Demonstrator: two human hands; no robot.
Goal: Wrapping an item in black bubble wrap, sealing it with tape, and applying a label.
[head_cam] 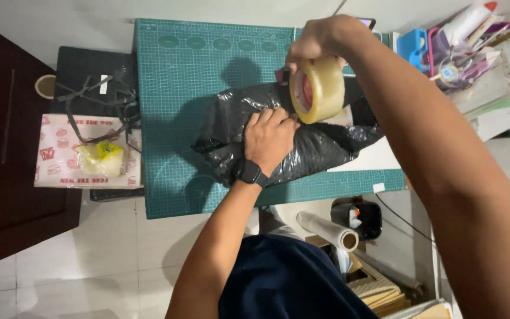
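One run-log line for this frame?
left hand: pressing crinkled black plastic-wrapped parcel | right hand: gripping clear packing tape roll | surface: green cutting mat

Black plastic parcel (302, 147): contents hidden. Clutter (473, 47), upper right of frame: cut off, perhaps stationery.

Wrapped parcel (302, 142) on cutting mat (178, 88), tape roll (317, 88) above, box (87, 150) left.
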